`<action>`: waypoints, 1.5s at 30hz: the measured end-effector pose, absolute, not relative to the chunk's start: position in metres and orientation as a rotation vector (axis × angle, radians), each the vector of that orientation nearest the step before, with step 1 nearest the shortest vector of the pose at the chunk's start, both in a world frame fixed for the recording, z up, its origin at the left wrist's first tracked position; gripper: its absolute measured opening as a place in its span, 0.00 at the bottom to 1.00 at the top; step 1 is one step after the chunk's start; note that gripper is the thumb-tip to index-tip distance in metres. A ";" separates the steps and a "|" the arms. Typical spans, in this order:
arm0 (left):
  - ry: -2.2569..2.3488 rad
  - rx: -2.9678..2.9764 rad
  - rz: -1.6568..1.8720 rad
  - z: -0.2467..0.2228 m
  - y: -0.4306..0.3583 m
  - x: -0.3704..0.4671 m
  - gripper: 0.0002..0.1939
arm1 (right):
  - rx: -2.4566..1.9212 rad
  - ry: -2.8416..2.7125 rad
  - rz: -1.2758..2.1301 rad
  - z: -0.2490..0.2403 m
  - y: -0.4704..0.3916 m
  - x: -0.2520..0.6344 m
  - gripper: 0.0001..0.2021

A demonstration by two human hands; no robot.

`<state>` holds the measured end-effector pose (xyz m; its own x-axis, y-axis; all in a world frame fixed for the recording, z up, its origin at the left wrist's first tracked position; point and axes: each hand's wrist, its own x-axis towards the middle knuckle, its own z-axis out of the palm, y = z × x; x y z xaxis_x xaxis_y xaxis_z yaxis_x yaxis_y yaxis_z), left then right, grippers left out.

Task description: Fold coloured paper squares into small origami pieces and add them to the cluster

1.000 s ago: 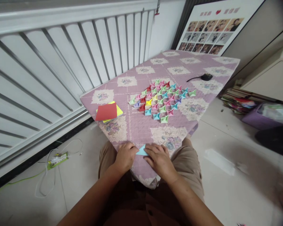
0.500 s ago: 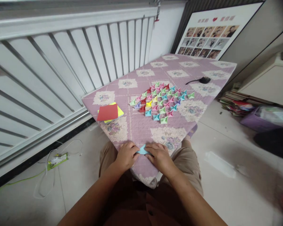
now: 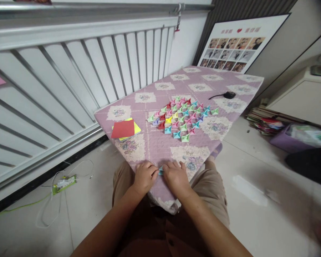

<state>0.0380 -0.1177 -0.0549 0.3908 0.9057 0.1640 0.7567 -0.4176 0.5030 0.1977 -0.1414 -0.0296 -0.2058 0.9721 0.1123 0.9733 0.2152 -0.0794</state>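
A small light blue folded paper (image 3: 161,171) lies at the near corner of the cloth-covered table, mostly hidden by fingers. My left hand (image 3: 146,176) grips its left end. From the other side my right hand (image 3: 176,177) covers and presses its right part, fingers bent over it. Farther up the table stand several small folded paper pieces (image 3: 185,137) in green, blue, pink, red, yellow and purple, set in slanting rows. Left of them is a stack of square paper sheets with a red sheet (image 3: 123,129) on top and yellow beneath.
A black object with a short cable (image 3: 229,95) lies on the table's far right. A white radiator (image 3: 117,64) borders the left side. Beyond the table leans a photo board (image 3: 230,46). A power strip (image 3: 65,183) is on the floor at left, a purple bin (image 3: 291,139) at right.
My right hand has shifted slightly left over the blue paper, and less of the paper shows between my hands. The camera view has tilted slightly.
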 end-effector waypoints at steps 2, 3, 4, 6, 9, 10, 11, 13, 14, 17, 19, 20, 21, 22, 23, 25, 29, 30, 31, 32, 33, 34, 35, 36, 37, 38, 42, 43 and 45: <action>1.413 2.229 0.683 -0.055 -0.120 0.037 0.07 | -1.841 -2.336 -0.050 -0.028 -0.139 0.197 0.08; 1.397 2.169 0.748 -0.054 -0.121 0.037 0.09 | -1.816 -2.323 -0.065 -0.027 -0.139 0.197 0.07; 1.387 2.093 0.819 -0.054 -0.124 0.038 0.11 | -1.793 -2.301 -0.078 -0.026 -0.139 0.199 0.07; 1.386 1.913 0.933 -0.053 -0.129 0.041 0.17 | -1.745 -2.224 -0.086 -0.026 -0.140 0.202 0.08; 1.386 1.663 0.986 -0.051 -0.138 0.052 0.22 | -1.640 -2.106 -0.033 -0.028 -0.143 0.206 0.08; 1.368 1.600 0.987 -0.050 -0.140 0.056 0.22 | -1.607 -2.082 -0.010 -0.029 -0.145 0.206 0.09; 1.345 1.552 0.984 -0.049 -0.142 0.060 0.21 | -1.582 -2.067 0.009 -0.030 -0.146 0.206 0.09; 1.309 1.498 0.974 -0.046 -0.143 0.066 0.19 | -1.554 -2.060 0.027 -0.032 -0.149 0.204 0.09; 1.303 1.492 0.962 -0.045 -0.143 0.068 0.17 | -1.552 -2.065 0.026 -0.032 -0.150 0.203 0.10; 1.324 1.559 0.907 -0.043 -0.141 0.072 0.14 | -1.580 -2.099 -0.007 -0.031 -0.153 0.199 0.09; 1.345 1.678 0.877 -0.043 -0.140 0.072 0.14 | -1.619 -2.124 -0.041 -0.029 -0.153 0.199 0.09; 1.355 1.745 0.869 -0.043 -0.139 0.072 0.15 | -1.638 -2.130 -0.057 -0.027 -0.153 0.199 0.08; 1.359 1.808 0.863 -0.042 -0.139 0.072 0.16 | -1.654 -2.133 -0.068 -0.026 -0.153 0.199 0.08; 1.356 1.857 0.859 -0.042 -0.139 0.072 0.17 | -1.663 -2.132 -0.075 -0.025 -0.153 0.199 0.08; 1.352 1.887 0.863 -0.041 -0.140 0.073 0.19 | -1.663 -2.124 -0.074 -0.025 -0.152 0.200 0.08; 1.340 1.904 0.907 -0.039 -0.142 0.073 0.21 | -1.645 -2.082 -0.046 -0.025 -0.151 0.202 0.09; 1.280 1.831 1.115 -0.038 -0.148 0.075 0.24 | -1.617 -1.868 0.134 -0.029 -0.149 0.207 0.09; 1.258 1.802 1.162 -0.039 -0.149 0.075 0.23 | -1.619 -1.798 0.203 -0.030 -0.149 0.207 0.09; 1.241 1.771 1.200 -0.041 -0.150 0.076 0.22 | -1.621 -1.729 0.278 -0.030 -0.149 0.207 0.08; 1.229 1.742 1.231 -0.042 -0.151 0.078 0.21 | -1.622 -1.661 0.354 -0.031 -0.149 0.207 0.08; 1.222 1.717 1.255 -0.044 -0.152 0.079 0.19 | -1.620 -1.601 0.431 -0.031 -0.149 0.207 0.08; 1.219 1.699 1.272 -0.046 -0.152 0.080 0.17 | -1.618 -1.551 0.503 -0.030 -0.150 0.206 0.08; 1.220 1.691 1.282 -0.047 -0.153 0.080 0.15 | -1.616 -1.507 0.567 -0.030 -0.150 0.205 0.08; 1.224 1.693 1.284 -0.048 -0.154 0.081 0.14 | -1.613 -1.468 0.624 -0.030 -0.151 0.205 0.09; 1.233 1.705 1.280 -0.049 -0.155 0.082 0.13 | -1.607 -1.434 0.675 -0.030 -0.152 0.204 0.09; 1.248 1.723 1.266 -0.049 -0.156 0.082 0.13 | -1.600 -1.403 0.716 -0.031 -0.152 0.203 0.09; 1.303 1.805 1.200 -0.048 -0.160 0.083 0.16 | -1.574 -1.344 0.793 -0.030 -0.154 0.201 0.08; 1.318 1.813 1.191 -0.047 -0.160 0.083 0.16 | -1.580 -1.350 0.788 -0.030 -0.155 0.200 0.08; 1.357 1.811 1.177 -0.045 -0.160 0.083 0.15 | -1.599 -1.382 0.758 -0.027 -0.156 0.198 0.08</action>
<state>0.0834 -0.1597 -0.0454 0.0916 0.9484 0.3034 0.4344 -0.3123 0.8449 0.1980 -0.1556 -0.0270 0.1992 0.9758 0.0902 0.4484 -0.0089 -0.8938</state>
